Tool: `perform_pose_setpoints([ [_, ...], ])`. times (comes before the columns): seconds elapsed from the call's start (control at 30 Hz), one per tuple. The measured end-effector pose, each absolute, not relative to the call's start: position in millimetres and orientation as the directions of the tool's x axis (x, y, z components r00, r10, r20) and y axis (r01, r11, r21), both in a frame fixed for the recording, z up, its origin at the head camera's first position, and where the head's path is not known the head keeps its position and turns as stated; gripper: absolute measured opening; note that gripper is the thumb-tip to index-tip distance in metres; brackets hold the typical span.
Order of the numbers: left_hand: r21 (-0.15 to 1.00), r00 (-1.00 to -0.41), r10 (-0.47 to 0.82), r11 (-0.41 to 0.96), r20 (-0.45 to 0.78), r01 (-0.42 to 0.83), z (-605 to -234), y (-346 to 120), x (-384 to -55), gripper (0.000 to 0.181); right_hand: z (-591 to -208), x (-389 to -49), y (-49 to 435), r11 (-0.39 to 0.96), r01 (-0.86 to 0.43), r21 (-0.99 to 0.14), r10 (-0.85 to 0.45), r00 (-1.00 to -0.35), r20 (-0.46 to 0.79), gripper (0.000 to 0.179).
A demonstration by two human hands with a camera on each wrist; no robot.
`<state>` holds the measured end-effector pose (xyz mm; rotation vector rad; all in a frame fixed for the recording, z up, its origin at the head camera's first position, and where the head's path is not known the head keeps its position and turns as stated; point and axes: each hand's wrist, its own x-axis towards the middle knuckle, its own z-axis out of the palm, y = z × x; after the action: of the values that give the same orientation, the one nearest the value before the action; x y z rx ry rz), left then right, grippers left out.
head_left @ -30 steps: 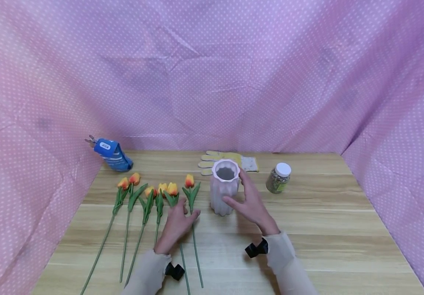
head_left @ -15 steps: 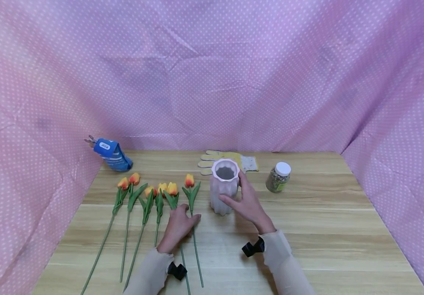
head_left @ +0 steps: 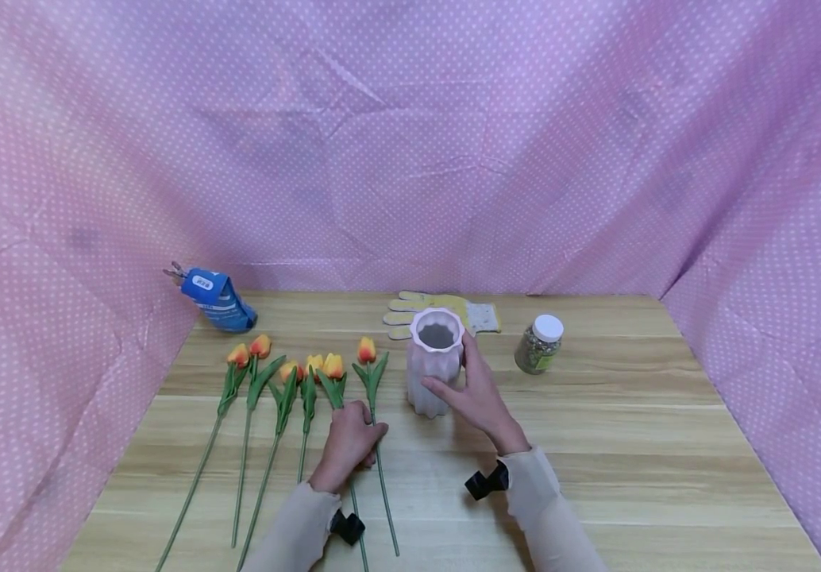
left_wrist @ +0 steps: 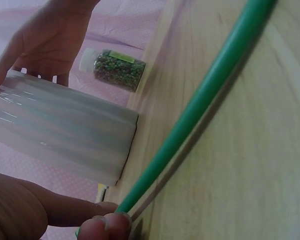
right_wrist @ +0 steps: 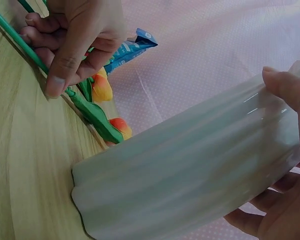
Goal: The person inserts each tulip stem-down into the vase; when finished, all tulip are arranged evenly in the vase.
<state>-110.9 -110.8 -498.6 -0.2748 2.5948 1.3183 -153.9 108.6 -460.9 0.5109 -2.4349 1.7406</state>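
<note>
My left hand pinches the stem of the rightmost tulip between thumb and fingers, just below its leaves. In the left wrist view the green stem runs from those fingertips close over the wood. A pale fluted vase stands upright to the right of this flower, and its scalloped mouth shows no flowers inside. My right hand grips the vase's right side, thumb in front and fingers behind, as the right wrist view also shows. Several more orange-yellow tulips lie in a row on the left.
A clear jar with a white lid and speckled contents stands right of the vase. Behind the vase lies a yellow and white work glove. A blue clipped bag sits at the table's back left corner, near the pink dotted cloth.
My left fingers have moved slightly down and closed on the rightmost tulip's stem, whose lower end has shifted a little right. My right hand keeps its hold on the vase.
</note>
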Motion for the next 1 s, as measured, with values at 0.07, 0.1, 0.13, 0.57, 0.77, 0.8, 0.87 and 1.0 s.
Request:
perform_pose_setpoints([
  [0.07,0.775,-0.959,-0.064,0.576,-0.275,-0.261,-499.4,-111.3,-111.3,0.022,-461.1,-154.0,107.9,0.29,-0.317,-0.903,-0.201,-0.943,0.266,0.094],
  [0.1,0.776,-0.959,-0.063,0.574,-0.277,-0.262,-499.8,-111.7,-111.6,0.021,-461.1,-154.0,107.6,0.292,-0.314,-0.903,-0.198,-0.944,0.265,0.093],
  [0.13,0.778,-0.959,-0.063,0.571,-0.278,-0.263,-499.9,-112.0,-111.9,0.02,-461.3,-154.1,107.3,0.293,-0.313,-0.903,-0.196,-0.945,0.264,0.093],
  [0.57,0.801,-0.967,-0.059,0.55,-0.247,-0.238,-502.7,-114.2,-111.6,0.023,-460.8,-152.0,105.1,0.314,-0.294,-0.903,-0.18,-0.952,0.248,0.093],
  [0.77,0.817,-0.966,-0.039,0.525,-0.257,-0.239,-500.1,-115.0,-112.2,0.016,-461.7,-152.3,104.9,0.314,-0.294,-0.903,-0.179,-0.952,0.248,0.093],
  [0.8,0.822,-0.964,-0.037,0.514,-0.263,-0.244,-499.8,-115.2,-112.4,0.016,-461.6,-152.3,104.8,0.313,-0.296,-0.902,-0.18,-0.951,0.25,0.093],
  [0.87,0.836,-0.962,-0.036,0.487,-0.27,-0.253,-500.0,-115.7,-113.2,0.014,-461.6,-152.4,104.8,0.311,-0.3,-0.902,-0.182,-0.95,0.254,0.093],
  [1.0,0.863,-0.964,-0.029,0.439,-0.263,-0.248,-500.9,-116.6,-114.6,0.012,-461.5,-152.6,105.3,0.314,-0.303,-0.9,-0.183,-0.949,0.256,0.093],
])
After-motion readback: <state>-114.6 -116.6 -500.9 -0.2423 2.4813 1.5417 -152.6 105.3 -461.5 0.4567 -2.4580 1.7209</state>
